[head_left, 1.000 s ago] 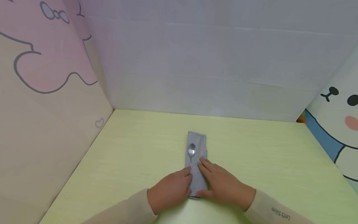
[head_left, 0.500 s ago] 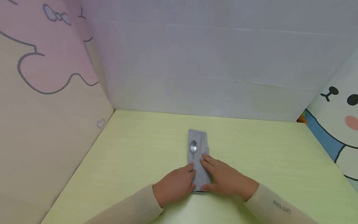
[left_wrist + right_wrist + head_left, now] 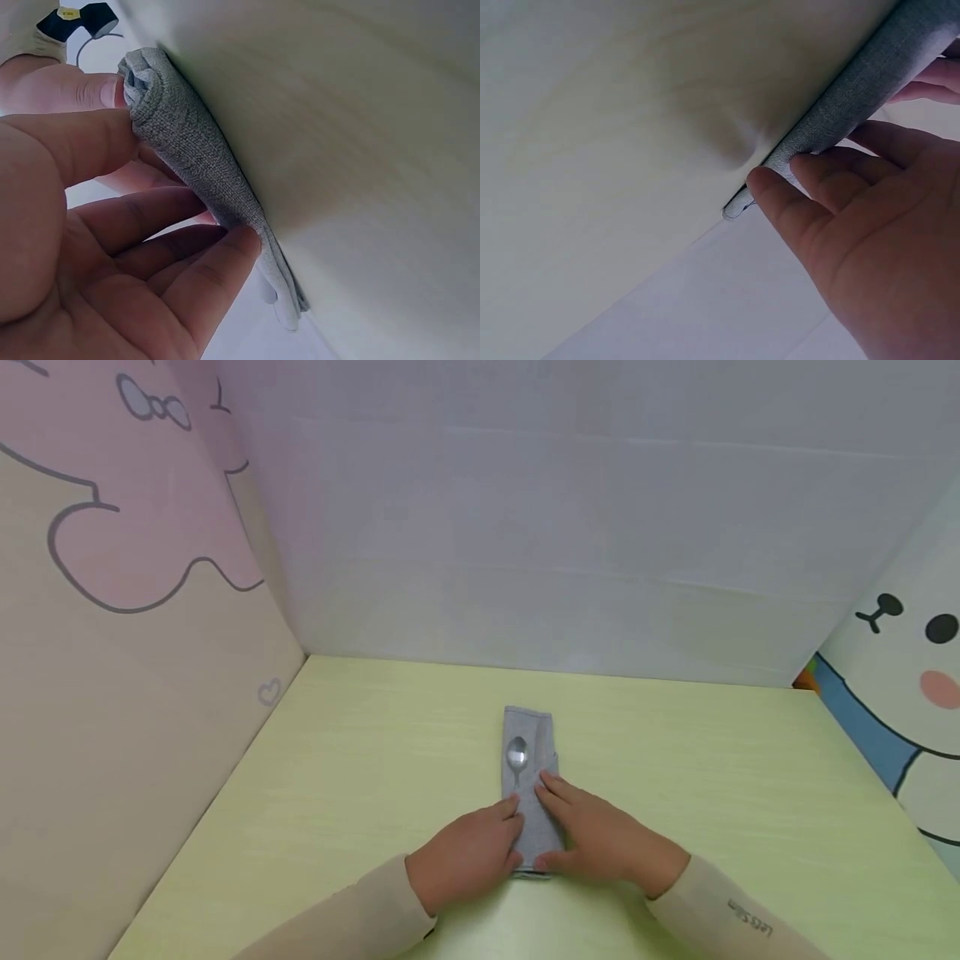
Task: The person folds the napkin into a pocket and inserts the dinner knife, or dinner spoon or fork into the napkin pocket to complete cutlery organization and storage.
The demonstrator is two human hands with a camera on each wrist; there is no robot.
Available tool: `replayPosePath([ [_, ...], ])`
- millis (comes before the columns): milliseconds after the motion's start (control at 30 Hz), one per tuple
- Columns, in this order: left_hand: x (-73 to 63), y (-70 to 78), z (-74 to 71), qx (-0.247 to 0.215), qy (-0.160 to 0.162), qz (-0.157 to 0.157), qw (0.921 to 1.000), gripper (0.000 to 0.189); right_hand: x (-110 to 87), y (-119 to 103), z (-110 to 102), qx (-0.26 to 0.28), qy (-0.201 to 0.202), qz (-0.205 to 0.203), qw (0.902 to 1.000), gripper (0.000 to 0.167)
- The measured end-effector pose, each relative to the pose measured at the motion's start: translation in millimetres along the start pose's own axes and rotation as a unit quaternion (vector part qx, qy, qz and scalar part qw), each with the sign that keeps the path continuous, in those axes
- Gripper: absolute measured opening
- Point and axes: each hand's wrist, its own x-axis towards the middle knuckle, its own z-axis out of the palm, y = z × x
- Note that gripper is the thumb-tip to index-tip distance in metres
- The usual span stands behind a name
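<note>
A grey cloth (image 3: 538,827), folded into a long narrow bundle, lies lengthwise on the table. On its far half is a metal spoon (image 3: 517,755), bowl outward, its handle disappearing at a fold in the cloth. My left hand (image 3: 468,860) rests along the left edge, fingertips against the bundle's side. In the left wrist view the thumb and fingers lie along the thick rolled cloth (image 3: 199,146). From the other side, my right hand (image 3: 600,839) presses with extended fingers, the thumb at the near end. The right wrist view shows these fingertips touching the cloth's side (image 3: 847,101).
The pale yellow-green table (image 3: 360,735) is enclosed by a plain whitish back wall (image 3: 525,543). A printed panel (image 3: 165,635) stands at the left, and another panel (image 3: 907,693) with a cartoon face at the right.
In the head view, the cloth, spoon and both hands have shifted slightly away from the person and to the right. Both hands keep their places on the cloth's sides.
</note>
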Motion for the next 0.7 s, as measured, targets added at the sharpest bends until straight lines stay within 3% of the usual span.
replayPosePath([
  [433,1.6,-5.4,1.2,-0.011,-0.001,0.008,0.9999,0.036,4.5,1.4,6.0,-0.008,0.005,0.014,0.9999,0.098],
  [700,2.3,-7.7,-2.6,-0.006,0.011,0.021,0.9997,0.031,2.5,-1.5,5.5,0.014,0.012,0.027,0.9995,0.097],
])
